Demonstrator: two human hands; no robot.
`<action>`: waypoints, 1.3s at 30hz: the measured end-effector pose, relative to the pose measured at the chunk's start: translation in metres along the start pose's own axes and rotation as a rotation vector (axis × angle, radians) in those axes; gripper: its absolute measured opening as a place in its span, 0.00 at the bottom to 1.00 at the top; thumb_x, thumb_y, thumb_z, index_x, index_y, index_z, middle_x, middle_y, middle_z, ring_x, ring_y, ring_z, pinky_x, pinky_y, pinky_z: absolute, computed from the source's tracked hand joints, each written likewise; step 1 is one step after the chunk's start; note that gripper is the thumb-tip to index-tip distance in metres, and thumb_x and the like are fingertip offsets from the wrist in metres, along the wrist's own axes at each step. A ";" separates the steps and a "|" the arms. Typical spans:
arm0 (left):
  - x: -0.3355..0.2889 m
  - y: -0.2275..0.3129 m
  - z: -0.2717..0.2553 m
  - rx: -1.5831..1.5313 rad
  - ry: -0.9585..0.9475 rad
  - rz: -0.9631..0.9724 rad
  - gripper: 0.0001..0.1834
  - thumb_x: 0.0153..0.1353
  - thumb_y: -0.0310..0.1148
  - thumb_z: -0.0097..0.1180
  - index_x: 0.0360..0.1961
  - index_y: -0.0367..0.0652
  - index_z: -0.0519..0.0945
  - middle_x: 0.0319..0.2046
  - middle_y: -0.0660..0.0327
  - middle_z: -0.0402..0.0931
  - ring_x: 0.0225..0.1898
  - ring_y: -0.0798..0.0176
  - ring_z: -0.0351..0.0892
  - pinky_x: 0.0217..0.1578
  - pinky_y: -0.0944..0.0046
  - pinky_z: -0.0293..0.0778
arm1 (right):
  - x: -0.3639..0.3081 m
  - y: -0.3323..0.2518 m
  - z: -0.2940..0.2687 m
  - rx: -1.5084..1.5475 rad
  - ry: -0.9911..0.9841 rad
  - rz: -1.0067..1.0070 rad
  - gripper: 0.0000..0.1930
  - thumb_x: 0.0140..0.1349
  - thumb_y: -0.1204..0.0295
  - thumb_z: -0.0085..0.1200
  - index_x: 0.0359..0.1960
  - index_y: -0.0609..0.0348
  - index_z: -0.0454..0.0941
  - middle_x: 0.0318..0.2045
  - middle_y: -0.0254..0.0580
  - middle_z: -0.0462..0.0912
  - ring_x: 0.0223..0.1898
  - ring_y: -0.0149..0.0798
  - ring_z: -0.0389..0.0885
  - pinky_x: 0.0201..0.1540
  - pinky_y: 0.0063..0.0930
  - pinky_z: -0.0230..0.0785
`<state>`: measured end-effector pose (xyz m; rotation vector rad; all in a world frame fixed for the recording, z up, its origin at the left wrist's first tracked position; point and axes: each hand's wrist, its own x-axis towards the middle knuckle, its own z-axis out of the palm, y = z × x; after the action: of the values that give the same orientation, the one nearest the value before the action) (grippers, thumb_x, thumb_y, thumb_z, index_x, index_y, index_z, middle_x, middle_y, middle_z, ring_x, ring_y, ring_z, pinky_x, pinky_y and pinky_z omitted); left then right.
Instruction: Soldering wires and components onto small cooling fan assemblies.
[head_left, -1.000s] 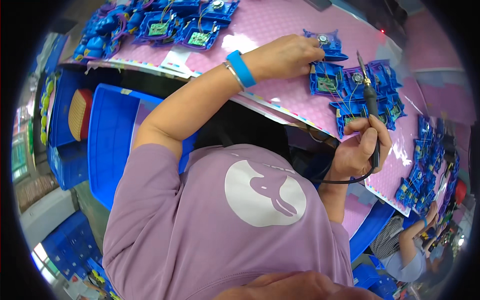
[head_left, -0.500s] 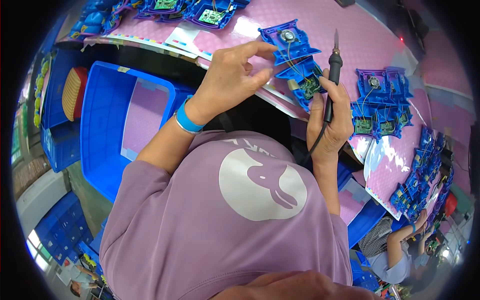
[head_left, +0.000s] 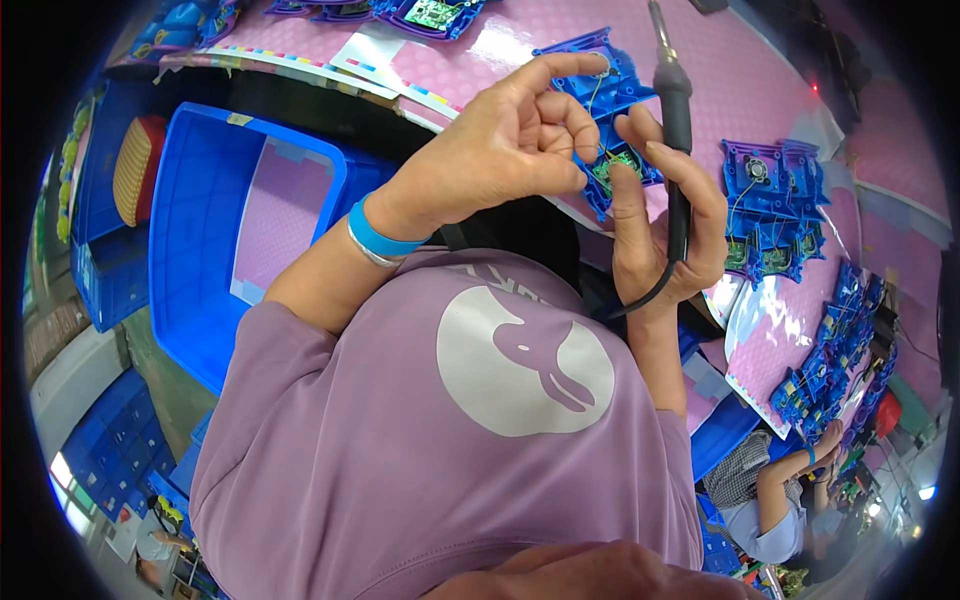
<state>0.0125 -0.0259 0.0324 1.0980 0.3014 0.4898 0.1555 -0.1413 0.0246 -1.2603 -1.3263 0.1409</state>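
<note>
My left hand, with a blue band at its wrist, is over the left side of an opened blue plastic casing. Its index finger stretches toward the upper half, while the thumb stands apart from the curled fingers. A green circuit board with thin wires sits in the casing's lower half, partly hidden by my hands. In my right hand is a soldering iron, its metal tip pointing up and away from the board. The thumb and forefinger of that hand are spread beside the board.
More opened casings lie to the right on the pink table covering, and others along the far left. A large blue bin stands left of me. Another person's arm shows at lower right.
My left hand has moved right and over the casing, its index finger reaching farther out. The right hand's fingers have parted from the board's edge; the iron has shifted slightly up and right.
</note>
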 end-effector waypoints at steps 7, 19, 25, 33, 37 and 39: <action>0.000 -0.008 0.008 0.014 0.035 0.002 0.31 0.60 0.23 0.60 0.65 0.37 0.66 0.36 0.64 0.74 0.32 0.77 0.72 0.31 0.76 0.69 | 0.001 0.004 0.007 0.026 0.046 -0.014 0.20 0.56 0.90 0.63 0.48 0.65 0.71 0.44 0.63 0.83 0.44 0.45 0.87 0.51 0.35 0.80; 0.000 -0.006 0.009 -0.089 0.029 -0.089 0.16 0.67 0.29 0.57 0.54 0.36 0.76 0.32 0.68 0.74 0.29 0.78 0.68 0.28 0.76 0.65 | 0.002 0.015 0.007 0.104 0.117 -0.075 0.20 0.54 0.81 0.69 0.47 0.63 0.74 0.39 0.54 0.86 0.42 0.43 0.88 0.46 0.28 0.78; 0.000 -0.008 0.008 -0.143 0.027 -0.108 0.15 0.67 0.28 0.58 0.53 0.35 0.76 0.36 0.66 0.78 0.31 0.77 0.72 0.28 0.76 0.66 | 0.003 0.006 0.004 0.045 0.061 0.045 0.22 0.55 0.91 0.63 0.48 0.64 0.69 0.43 0.64 0.83 0.43 0.50 0.87 0.50 0.40 0.80; 0.001 -0.005 -0.023 0.760 0.454 0.279 0.09 0.62 0.33 0.66 0.31 0.38 0.84 0.23 0.68 0.79 0.25 0.77 0.73 0.26 0.76 0.68 | 0.004 0.001 -0.014 -0.011 0.214 -0.049 0.12 0.61 0.89 0.54 0.45 0.64 0.71 0.33 0.58 0.85 0.31 0.44 0.86 0.41 0.36 0.80; 0.010 -0.012 -0.030 1.071 0.504 0.529 0.06 0.60 0.29 0.68 0.32 0.38 0.83 0.23 0.66 0.80 0.21 0.75 0.75 0.23 0.75 0.69 | -0.001 0.000 -0.027 -0.118 0.060 -0.133 0.09 0.65 0.77 0.48 0.43 0.68 0.75 0.27 0.54 0.84 0.26 0.40 0.81 0.38 0.33 0.76; 0.012 -0.018 -0.031 1.145 0.510 0.569 0.06 0.60 0.29 0.68 0.31 0.38 0.83 0.22 0.65 0.80 0.21 0.74 0.76 0.22 0.74 0.70 | -0.007 -0.003 -0.026 -0.001 0.038 0.021 0.10 0.65 0.75 0.49 0.43 0.70 0.77 0.25 0.52 0.83 0.27 0.40 0.82 0.38 0.31 0.75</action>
<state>0.0123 -0.0029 0.0028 2.1917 0.7762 1.1832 0.1718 -0.1630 0.0286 -1.2723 -1.2812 0.1311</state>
